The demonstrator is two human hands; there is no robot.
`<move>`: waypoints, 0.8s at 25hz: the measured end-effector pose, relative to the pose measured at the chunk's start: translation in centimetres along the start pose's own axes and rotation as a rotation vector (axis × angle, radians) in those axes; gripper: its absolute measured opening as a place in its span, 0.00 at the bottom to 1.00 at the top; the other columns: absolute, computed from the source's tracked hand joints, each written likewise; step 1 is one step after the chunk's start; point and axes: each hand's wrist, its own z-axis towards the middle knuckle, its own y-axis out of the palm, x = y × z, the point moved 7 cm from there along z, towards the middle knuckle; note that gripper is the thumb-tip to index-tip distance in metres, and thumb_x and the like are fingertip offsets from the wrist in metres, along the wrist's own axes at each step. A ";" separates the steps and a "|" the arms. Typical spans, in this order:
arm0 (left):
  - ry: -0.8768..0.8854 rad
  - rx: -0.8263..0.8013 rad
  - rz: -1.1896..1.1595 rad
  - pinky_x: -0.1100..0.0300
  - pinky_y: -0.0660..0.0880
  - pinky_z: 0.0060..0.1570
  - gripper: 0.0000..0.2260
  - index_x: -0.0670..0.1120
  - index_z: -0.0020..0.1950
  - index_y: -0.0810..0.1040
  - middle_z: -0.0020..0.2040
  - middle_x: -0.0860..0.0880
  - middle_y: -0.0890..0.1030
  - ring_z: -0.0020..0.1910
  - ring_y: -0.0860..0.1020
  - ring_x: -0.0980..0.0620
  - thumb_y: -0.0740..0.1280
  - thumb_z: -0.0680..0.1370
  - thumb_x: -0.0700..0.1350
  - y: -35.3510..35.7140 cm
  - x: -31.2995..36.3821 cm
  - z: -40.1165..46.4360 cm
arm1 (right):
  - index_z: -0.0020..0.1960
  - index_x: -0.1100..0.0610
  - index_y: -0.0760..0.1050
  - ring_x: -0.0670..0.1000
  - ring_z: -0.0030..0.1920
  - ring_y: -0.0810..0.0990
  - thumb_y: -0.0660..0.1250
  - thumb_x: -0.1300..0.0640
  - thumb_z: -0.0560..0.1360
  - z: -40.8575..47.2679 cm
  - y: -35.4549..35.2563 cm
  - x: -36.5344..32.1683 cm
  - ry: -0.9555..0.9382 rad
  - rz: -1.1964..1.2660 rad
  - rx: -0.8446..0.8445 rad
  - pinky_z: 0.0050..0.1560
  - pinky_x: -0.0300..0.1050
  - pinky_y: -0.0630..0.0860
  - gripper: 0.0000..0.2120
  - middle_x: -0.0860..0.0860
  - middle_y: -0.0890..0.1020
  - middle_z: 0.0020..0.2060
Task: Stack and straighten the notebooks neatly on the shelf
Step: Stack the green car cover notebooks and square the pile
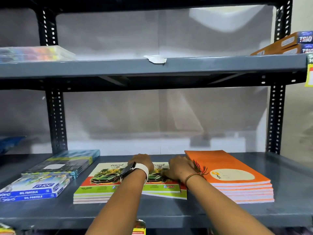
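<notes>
Two piles of car-cover notebooks lie side by side on the grey shelf (118,212). The left pile (94,184) sits square. The right pile (163,189) is skewed, its top books fanned out at the front. My left hand (142,161), with a watch on the wrist, curls over the far left edge of the right pile. My right hand (177,168), with a thread bracelet, grips the same pile at its right side, touching the orange notebook stack (237,177). The orange stack is several books high and angled slightly.
Oil pastel boxes (33,189) and a dark shrink-wrapped pack (67,162) lie at the left of the shelf. The upper shelf (152,68) carries plastic cases (33,51) at the left and TRIO boxes (291,43) at the right. Black slotted uprights (56,121) stand at the back corners.
</notes>
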 end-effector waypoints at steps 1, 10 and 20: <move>-0.002 -0.013 0.029 0.51 0.75 0.62 0.17 0.43 0.65 0.75 0.65 0.43 0.77 0.64 0.75 0.42 0.60 0.78 0.44 0.1 0.0 0.1 | 0.60 0.58 0.77 0.60 0.62 0.76 0.63 0.36 0.73 -0.1 0.0 0.0 0.011 0.001 0.003 0.40 0.48 0.70 0.28 0.58 0.78 0.61; 0.037 -0.037 0.097 0.54 0.70 0.66 0.17 0.43 0.66 0.74 0.67 0.45 0.76 0.66 0.74 0.44 0.56 0.80 0.45 0.0 0.7 0.9 | 0.61 0.56 0.76 0.60 0.63 0.76 0.62 0.39 0.75 -1.0 -0.1 0.4 0.088 0.051 0.033 0.54 0.50 0.76 0.25 0.57 0.79 0.61; -0.110 0.080 -0.508 0.57 0.73 0.57 0.10 0.43 0.51 0.79 0.59 0.40 0.82 0.59 0.79 0.41 0.61 0.79 0.46 -2.5 -6.3 1.6 | 0.54 0.55 0.77 0.55 0.54 0.81 0.66 0.41 0.73 0.1 0.1 0.0 0.085 0.552 -0.060 0.47 0.45 0.73 0.19 0.55 0.83 0.53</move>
